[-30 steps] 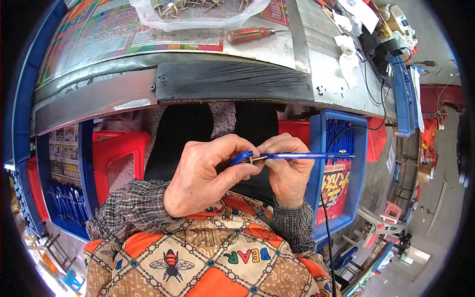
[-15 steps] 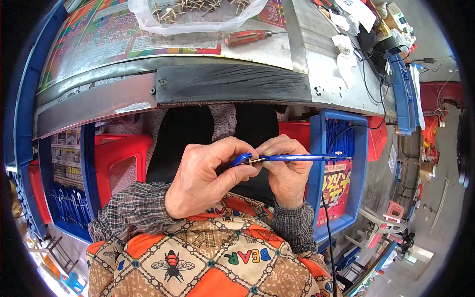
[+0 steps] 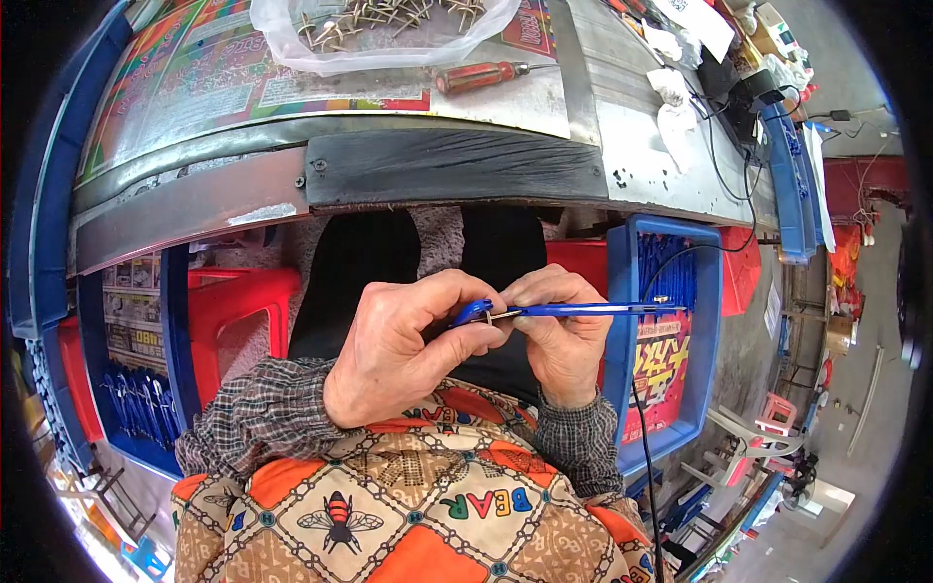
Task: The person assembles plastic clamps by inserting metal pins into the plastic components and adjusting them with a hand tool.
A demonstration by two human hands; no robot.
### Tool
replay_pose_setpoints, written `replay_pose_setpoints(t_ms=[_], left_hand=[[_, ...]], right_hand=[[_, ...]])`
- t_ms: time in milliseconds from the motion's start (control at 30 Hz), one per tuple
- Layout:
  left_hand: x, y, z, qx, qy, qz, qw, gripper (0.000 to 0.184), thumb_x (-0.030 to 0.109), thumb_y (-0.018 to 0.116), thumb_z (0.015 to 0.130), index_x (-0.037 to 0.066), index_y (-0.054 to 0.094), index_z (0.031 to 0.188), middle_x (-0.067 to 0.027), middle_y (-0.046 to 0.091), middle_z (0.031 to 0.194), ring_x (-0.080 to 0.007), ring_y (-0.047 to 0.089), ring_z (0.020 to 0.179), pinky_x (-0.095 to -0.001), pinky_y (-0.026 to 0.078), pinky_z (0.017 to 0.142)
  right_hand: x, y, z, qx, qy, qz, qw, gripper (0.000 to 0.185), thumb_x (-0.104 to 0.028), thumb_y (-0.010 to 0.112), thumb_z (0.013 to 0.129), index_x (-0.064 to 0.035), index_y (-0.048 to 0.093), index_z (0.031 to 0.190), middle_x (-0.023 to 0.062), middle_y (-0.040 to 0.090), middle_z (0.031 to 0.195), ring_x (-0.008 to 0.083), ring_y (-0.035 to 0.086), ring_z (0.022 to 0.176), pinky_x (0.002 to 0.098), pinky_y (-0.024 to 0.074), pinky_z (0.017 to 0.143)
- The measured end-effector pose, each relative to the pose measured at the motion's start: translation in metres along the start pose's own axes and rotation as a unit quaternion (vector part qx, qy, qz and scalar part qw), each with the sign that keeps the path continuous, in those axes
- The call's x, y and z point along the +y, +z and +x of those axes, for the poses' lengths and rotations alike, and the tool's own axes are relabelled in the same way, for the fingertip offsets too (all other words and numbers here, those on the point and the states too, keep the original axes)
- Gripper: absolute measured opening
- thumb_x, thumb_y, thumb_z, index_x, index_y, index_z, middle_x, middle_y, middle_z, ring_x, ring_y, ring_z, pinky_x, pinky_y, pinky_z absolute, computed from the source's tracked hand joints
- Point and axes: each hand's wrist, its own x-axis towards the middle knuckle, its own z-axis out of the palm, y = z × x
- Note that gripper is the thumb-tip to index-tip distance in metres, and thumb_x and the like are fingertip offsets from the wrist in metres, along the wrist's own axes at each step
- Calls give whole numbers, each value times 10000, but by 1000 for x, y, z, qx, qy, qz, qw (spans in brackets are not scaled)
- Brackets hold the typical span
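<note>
A long, thin blue tool (image 3: 593, 309) with metal parts lies level between my hands, above my lap. My left hand (image 3: 403, 335) pinches its rounded blue end, where a small metal piece shows between thumb and forefinger. Close beside it, my right hand (image 3: 564, 335) grips the tool near its middle, fingers pressed together. The tool's slim far end points right, over the edge of a blue bin (image 3: 711, 360). What the fingertips cover at the joint is hidden.
Ahead is a metal workbench (image 3: 457, 165) with a red-handled screwdriver (image 3: 481, 77) and a clear plastic tray (image 3: 364, 60) of metal pins. Another blue bin (image 3: 175, 330) with blue tools stands at the left by a red stool (image 3: 238, 296). A black cable (image 3: 645, 457) hangs at the right.
The bench, tray and screwdriver appear slightly further left in view. Both hands keep nearly the same place and grip, and the tool's right end has shifted very slightly.
</note>
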Motion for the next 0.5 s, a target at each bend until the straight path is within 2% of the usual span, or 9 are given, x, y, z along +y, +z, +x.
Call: replay_pose_setpoints(t_ms=[133, 233, 500], left_hand=[[5, -2, 1, -1, 10, 39, 999, 143, 3, 621, 850, -11, 631, 992, -76, 676, 736, -80, 641, 655, -219, 493, 564], [4, 0, 3, 24, 60, 55, 996, 151, -16, 627, 829, -3, 641, 979, -78, 670, 713, -96, 645, 636, -227, 489, 552], [10, -2, 7, 20, 88, 85, 992, 153, -21, 634, 813, -2, 639, 965, -94, 660, 702, -136, 660, 625, -251, 498, 546]], right_hand=[[-2, -1, 1, -11, -4, -13, 1000, 113, -6, 653, 842, 48, 617, 933, 167, 613, 950, 226, 652, 781, 324, 585, 644], [-4, -2, 2, -25, -14, -30, 999, 119, -4, 653, 841, 50, 621, 941, 170, 615, 954, 232, 658, 772, 324, 584, 647], [-13, -1, 7, -10, -13, -121, 992, 107, 23, 700, 768, 34, 658, 866, 156, 671, 878, 212, 673, 775, 305, 545, 656]])
